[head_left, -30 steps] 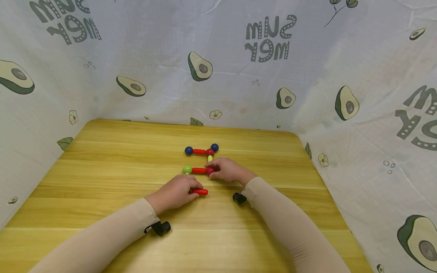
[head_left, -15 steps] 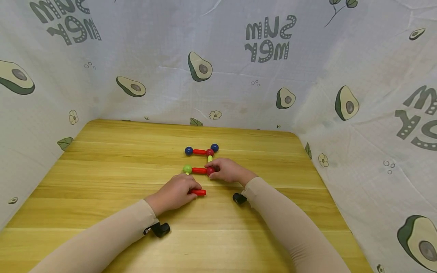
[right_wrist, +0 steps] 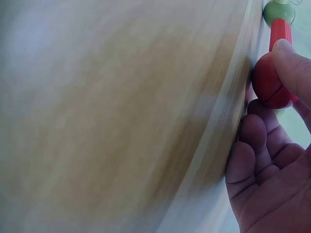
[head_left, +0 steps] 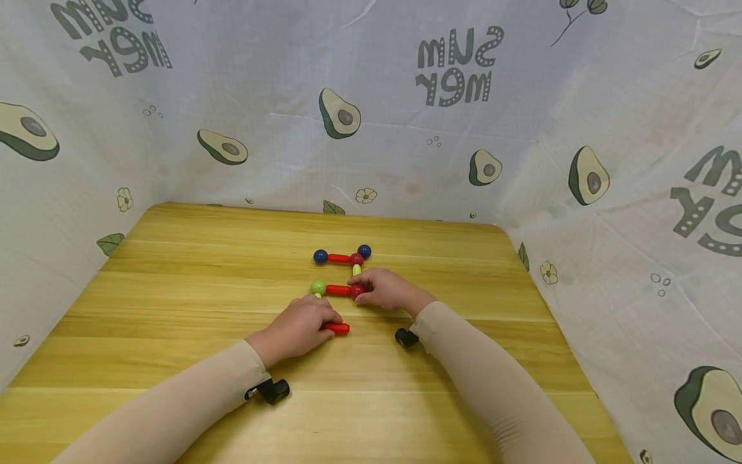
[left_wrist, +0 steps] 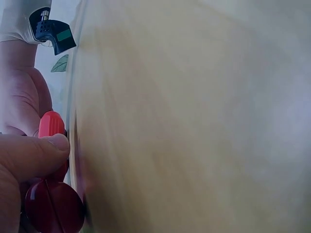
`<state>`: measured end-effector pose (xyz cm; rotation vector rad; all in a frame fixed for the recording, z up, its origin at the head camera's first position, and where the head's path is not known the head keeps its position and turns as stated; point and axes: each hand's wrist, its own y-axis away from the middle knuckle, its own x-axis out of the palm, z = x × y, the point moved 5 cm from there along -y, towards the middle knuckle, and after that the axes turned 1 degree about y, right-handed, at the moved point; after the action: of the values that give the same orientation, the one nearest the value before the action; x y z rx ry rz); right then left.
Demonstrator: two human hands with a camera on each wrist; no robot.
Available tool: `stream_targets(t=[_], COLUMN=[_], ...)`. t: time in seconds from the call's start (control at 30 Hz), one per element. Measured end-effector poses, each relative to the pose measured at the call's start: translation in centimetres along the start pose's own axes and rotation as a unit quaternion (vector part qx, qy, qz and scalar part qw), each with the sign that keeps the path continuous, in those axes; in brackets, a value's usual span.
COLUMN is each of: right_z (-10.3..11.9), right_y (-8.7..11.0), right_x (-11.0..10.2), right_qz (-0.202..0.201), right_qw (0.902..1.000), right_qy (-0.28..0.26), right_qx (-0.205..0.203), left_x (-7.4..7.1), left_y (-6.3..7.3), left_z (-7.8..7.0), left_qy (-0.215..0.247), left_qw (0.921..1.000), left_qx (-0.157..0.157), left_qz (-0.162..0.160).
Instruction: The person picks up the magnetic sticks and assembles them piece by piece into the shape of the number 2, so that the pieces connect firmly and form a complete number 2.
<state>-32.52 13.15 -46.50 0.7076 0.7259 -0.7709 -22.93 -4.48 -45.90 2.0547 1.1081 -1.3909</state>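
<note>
My left hand (head_left: 303,325) pinches a red magnetic rod (head_left: 337,328), which points right from its fingertips. In the left wrist view the thumb lies across that rod, with a dark red ball (left_wrist: 54,206) at the rod's near end. My right hand (head_left: 390,289) grips another dark red ball (right_wrist: 269,80), thumb on top, at a corner of the joined pieces. From this ball a red rod (head_left: 338,290) runs left to a light green ball (head_left: 318,288). A yellow-green rod (head_left: 357,270) leads back to a further red ball (head_left: 356,259). A short yellow-green piece shows between green ball and left hand.
At the back, a red rod (head_left: 339,258) links to a blue ball (head_left: 321,256), and a second blue ball (head_left: 364,251) sits to the right. The wooden table (head_left: 191,270) is bordered by a white printed cloth (head_left: 278,161).
My left hand and its red rod have shifted slightly left and a touch nearer me. The right hand and the joined pieces look unchanged.
</note>
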Motion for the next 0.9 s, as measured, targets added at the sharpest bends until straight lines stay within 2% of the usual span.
stream_targets(t=[0.23, 0.47, 0.6, 0.9], right_z=[-0.6, -2.0, -3.0, -3.3], right_y=[0.1, -0.5, -1.7, -3.9], right_x=[-0.7, -3.4, -4.4, -4.9], right_qz=[-0.011, -0.102, -0.134, -0.127], right_qw=[0.9999, 0.9938, 0.9888, 0.9897], right_qy=[-0.001, 0.006, -0.004, 0.005], right_qx=[-0.011, 0.043, 0.066, 0.065], left_x=[-0.1, -0.2, -0.2, 0.0], left_y=[0.0, -0.1, 0.0, 0.0], left_z=[0.0, -0.1, -0.1, 0.0], left_qy=[0.009, 0.009, 0.008, 0.004], left_qw=[0.9999, 0.9999, 1.0, 1.0], left_qx=[-0.004, -0.005, -0.005, -0.005], left_qz=[0.004, 0.004, -0.001, -0.006])
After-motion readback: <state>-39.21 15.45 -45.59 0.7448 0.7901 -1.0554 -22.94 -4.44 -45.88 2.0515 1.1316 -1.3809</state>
